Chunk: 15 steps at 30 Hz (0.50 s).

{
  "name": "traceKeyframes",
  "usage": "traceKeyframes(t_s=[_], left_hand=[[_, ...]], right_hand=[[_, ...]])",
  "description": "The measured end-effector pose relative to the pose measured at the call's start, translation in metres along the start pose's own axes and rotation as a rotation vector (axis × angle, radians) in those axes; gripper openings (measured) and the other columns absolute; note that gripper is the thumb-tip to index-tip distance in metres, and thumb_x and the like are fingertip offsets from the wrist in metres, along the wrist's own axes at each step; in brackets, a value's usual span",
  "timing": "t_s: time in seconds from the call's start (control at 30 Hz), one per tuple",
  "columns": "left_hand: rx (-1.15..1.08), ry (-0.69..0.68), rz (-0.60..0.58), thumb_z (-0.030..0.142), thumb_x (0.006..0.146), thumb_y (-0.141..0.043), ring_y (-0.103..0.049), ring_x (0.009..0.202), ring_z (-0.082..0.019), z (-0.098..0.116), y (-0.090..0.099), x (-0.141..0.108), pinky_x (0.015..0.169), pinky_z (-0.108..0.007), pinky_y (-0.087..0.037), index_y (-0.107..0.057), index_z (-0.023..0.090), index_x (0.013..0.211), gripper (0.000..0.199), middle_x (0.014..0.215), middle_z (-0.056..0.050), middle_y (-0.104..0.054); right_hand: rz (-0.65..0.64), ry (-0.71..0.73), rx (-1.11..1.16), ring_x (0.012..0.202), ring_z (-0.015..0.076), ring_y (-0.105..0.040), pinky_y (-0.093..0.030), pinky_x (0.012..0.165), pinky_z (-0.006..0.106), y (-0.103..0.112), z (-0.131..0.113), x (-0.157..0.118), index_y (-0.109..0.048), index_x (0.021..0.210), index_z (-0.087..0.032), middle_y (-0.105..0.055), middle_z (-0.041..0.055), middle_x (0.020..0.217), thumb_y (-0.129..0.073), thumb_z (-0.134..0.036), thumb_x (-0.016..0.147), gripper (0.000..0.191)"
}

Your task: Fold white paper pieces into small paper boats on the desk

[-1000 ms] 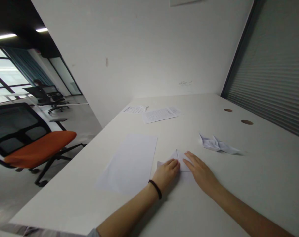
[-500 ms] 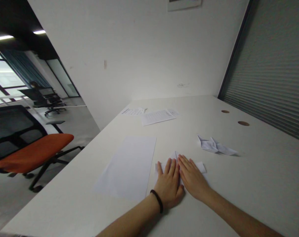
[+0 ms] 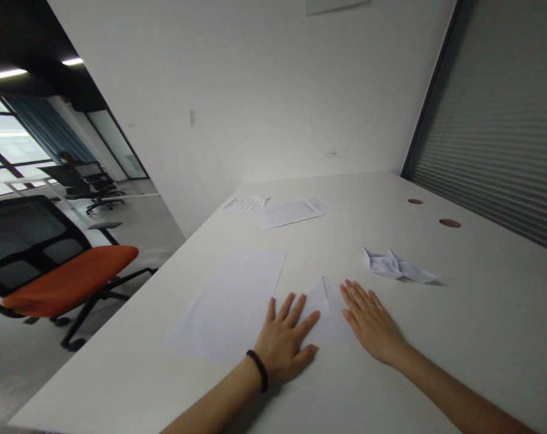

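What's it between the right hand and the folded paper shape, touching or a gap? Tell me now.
Apart. The head view shows bare white tabletop between the right hand and the folded paper shape, which lies beyond the fingertips.

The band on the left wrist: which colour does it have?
The band is black; it shows best in the head view.
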<state>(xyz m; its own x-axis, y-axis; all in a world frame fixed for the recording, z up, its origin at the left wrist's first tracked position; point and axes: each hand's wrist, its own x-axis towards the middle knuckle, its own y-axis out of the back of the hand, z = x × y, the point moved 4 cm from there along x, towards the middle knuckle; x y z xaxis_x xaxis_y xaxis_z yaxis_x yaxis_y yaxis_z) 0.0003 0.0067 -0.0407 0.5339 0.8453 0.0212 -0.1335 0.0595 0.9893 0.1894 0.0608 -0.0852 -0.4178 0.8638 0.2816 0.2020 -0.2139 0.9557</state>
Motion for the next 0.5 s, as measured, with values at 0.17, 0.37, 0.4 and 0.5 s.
traceKeyframes(t_s=[0.17, 0.37, 0.4, 0.5], left_hand=[[0.04, 0.098, 0.05, 0.055, 0.084, -0.034, -0.011, 0.131, -0.03, -0.005, 0.003, -0.016, 0.103, -0.055, -0.006, -0.027, 0.028, 0.134, 0.057, 0.143, -0.007, -0.018], [0.076, 0.132, 0.069, 0.055, 0.086, -0.028, -0.012, 0.131, -0.028, -0.003, 0.0, -0.021, 0.104, -0.054, -0.006, -0.027, 0.021, 0.135, 0.06, 0.142, -0.01, -0.02], [0.076, 0.138, 0.061, 0.055, 0.086, -0.027, -0.012, 0.131, -0.028, -0.003, -0.002, -0.022, 0.104, -0.054, -0.007, -0.025, 0.019, 0.136, 0.061, 0.142, -0.011, -0.019], [0.074, 0.168, 0.051, 0.052, 0.087, -0.025, -0.012, 0.131, -0.028, -0.002, -0.008, -0.022, 0.103, -0.054, -0.01, -0.021, 0.013, 0.137, 0.063, 0.142, -0.014, -0.017]], right_hand=[[0.012, -0.02, -0.015, 0.13, 0.0196, -0.02, -0.019, 0.104, 0.044, 0.0, 0.014, -0.006, -0.031, 0.134, -0.018, -0.03, 0.007, 0.14, -0.024, -0.034, 0.088, 0.049], [-0.033, -0.074, -0.034, 0.13, 0.021, -0.021, -0.021, 0.103, 0.046, 0.003, 0.035, -0.016, -0.033, 0.133, -0.017, -0.03, 0.0079, 0.14, -0.024, -0.036, 0.087, 0.05], [-0.043, -0.08, -0.03, 0.13, 0.0213, -0.021, -0.022, 0.103, 0.046, 0.004, 0.038, -0.018, -0.033, 0.133, -0.018, -0.03, 0.0081, 0.14, -0.024, -0.037, 0.087, 0.05], [-0.066, -0.098, 0.017, 0.13, 0.0219, -0.021, -0.022, 0.102, 0.048, 0.008, 0.044, -0.019, -0.036, 0.131, -0.022, -0.029, 0.0083, 0.14, -0.025, -0.037, 0.088, 0.047]])
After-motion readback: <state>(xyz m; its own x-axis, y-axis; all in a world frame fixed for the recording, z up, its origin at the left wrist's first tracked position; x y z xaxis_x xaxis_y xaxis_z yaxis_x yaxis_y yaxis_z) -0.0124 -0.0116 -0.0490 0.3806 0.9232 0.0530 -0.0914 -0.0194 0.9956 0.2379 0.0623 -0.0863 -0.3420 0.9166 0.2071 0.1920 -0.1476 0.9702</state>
